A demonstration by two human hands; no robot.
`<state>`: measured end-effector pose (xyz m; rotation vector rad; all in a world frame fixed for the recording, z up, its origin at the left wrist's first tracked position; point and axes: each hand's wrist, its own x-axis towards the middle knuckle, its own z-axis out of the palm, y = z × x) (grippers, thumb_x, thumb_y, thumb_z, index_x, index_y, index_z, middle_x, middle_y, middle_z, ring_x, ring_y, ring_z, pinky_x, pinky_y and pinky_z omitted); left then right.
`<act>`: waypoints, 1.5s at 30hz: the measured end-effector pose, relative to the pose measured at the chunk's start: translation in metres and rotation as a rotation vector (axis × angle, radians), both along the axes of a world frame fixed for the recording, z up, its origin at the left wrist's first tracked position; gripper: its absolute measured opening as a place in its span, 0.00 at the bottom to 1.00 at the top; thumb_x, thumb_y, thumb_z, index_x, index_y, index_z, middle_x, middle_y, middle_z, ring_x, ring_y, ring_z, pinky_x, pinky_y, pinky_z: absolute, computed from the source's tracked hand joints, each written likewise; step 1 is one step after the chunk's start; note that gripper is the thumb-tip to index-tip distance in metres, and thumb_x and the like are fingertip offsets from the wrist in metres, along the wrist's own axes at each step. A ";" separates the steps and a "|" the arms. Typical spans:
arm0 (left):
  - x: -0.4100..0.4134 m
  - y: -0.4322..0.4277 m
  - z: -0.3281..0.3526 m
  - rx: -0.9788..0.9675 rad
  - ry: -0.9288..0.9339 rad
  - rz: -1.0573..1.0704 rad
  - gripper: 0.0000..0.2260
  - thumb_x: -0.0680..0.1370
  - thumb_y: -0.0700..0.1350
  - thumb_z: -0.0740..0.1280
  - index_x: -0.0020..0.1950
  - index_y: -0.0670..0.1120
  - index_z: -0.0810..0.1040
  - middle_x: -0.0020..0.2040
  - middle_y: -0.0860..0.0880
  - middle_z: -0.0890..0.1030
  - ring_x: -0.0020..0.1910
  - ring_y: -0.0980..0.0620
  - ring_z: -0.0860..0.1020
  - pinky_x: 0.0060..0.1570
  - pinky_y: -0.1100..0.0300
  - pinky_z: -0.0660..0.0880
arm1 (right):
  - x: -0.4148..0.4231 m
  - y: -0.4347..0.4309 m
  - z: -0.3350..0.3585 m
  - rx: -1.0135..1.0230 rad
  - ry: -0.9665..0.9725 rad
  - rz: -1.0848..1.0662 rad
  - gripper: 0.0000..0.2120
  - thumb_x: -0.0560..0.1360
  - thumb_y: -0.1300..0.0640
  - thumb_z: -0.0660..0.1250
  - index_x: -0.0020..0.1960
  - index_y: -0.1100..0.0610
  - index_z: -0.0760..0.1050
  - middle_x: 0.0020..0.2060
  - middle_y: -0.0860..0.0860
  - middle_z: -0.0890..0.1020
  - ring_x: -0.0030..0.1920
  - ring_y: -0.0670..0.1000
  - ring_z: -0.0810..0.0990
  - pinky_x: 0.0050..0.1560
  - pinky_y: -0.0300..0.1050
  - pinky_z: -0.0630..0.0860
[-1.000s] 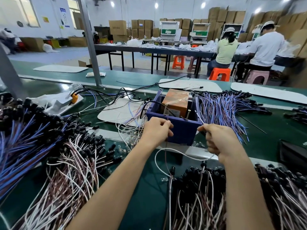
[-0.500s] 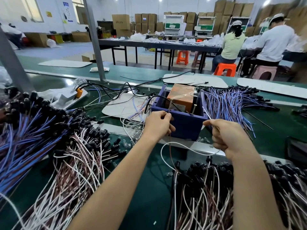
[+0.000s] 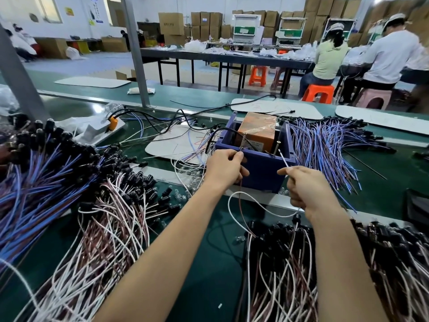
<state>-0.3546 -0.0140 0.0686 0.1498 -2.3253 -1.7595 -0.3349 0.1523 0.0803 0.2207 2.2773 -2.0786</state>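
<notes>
A dark blue plastic bin [image 3: 262, 173] stands on the green bench with an orange box [image 3: 257, 131] inside and upright metal pins at its near rim. My left hand [image 3: 224, 169] pinches a thin brown wire [image 3: 240, 201] at the bin's near left rim, beside a pin. To the right, my right hand [image 3: 306, 189] pinches a white wire [image 3: 260, 205] whose bare end sticks up toward the bin's near right rim. The white wire loops down between my hands toward the pile below.
Heaps of black-capped leads surround me: blue and pink-white ones [image 3: 69, 194] at left, pink-white ones [image 3: 313, 270] at front right, blue ones [image 3: 325, 154] right of the bin. White boards [image 3: 178, 142] lie behind. A grey post [image 3: 137, 54] rises beyond. Two people sit at a far table.
My right hand has drawn back from the bin toward me, pulling the white wire's end up and clear. My left hand stays at the bin's near left rim.
</notes>
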 end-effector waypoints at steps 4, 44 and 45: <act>-0.001 -0.001 0.000 0.007 0.008 0.000 0.13 0.82 0.44 0.60 0.40 0.47 0.78 0.24 0.53 0.79 0.20 0.60 0.71 0.25 0.68 0.71 | -0.002 -0.009 -0.004 0.022 -0.002 0.000 0.12 0.82 0.62 0.54 0.44 0.59 0.74 0.16 0.45 0.64 0.17 0.43 0.56 0.18 0.33 0.53; 0.007 -0.008 0.010 -0.070 -0.073 -0.139 0.12 0.81 0.44 0.61 0.46 0.41 0.81 0.28 0.49 0.80 0.21 0.58 0.69 0.28 0.64 0.69 | 0.012 -0.009 0.016 0.231 -0.071 0.175 0.11 0.79 0.65 0.57 0.45 0.62 0.78 0.16 0.47 0.64 0.17 0.44 0.58 0.17 0.35 0.55; 0.011 -0.010 0.014 -0.080 -0.082 -0.196 0.12 0.81 0.44 0.61 0.45 0.41 0.82 0.28 0.50 0.80 0.22 0.57 0.69 0.28 0.65 0.69 | 0.013 -0.007 0.018 0.232 -0.061 0.180 0.12 0.79 0.65 0.57 0.44 0.62 0.78 0.17 0.47 0.64 0.17 0.45 0.58 0.18 0.34 0.55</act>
